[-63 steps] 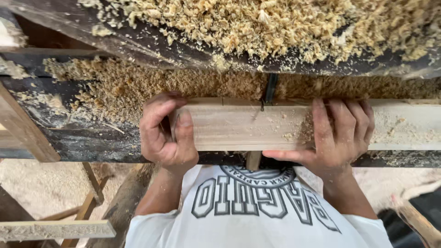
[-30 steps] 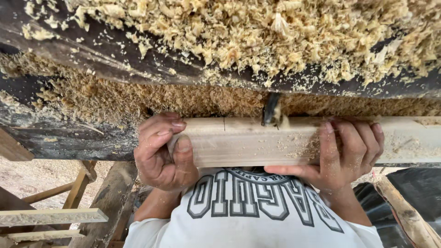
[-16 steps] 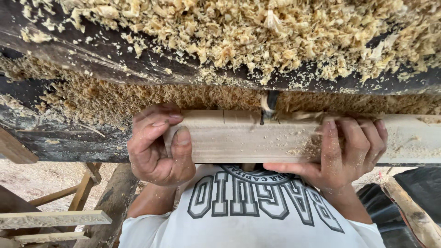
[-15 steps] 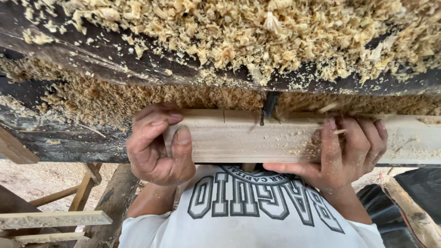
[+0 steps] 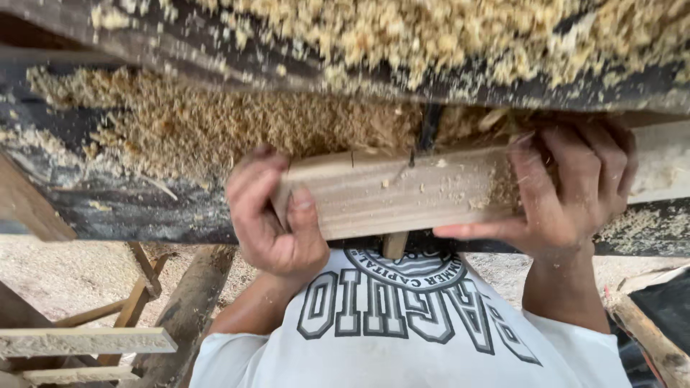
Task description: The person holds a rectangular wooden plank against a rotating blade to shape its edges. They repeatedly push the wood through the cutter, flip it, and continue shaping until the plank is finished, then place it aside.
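Note:
A pale wooden plank [image 5: 402, 194] lies across a dark saw bench [image 5: 129, 208] covered in sawdust. My left hand [image 5: 269, 219] grips the plank's left end, thumb on top. Over the plank further right, my right hand [image 5: 568, 190] is wrapped with its fingers on the top face. A thin dark blade [image 5: 429, 129] stands at the plank's far edge between my hands, with chips scattered around it. Notch marks show along the plank's far edge.
Heaps of sawdust and shavings [image 5: 445, 36] cover the upper beam and the bench surface. Below the bench, wooden slats [image 5: 86, 341] and a log [image 5: 180, 316] stand at the left. A wooden piece [image 5: 647, 330] lies at lower right. My white printed shirt [image 5: 402, 330] fills the bottom.
The plank has tilted, its right end now higher, and my right hand has moved up with it. Fresh chips lie on the plank near the blade.

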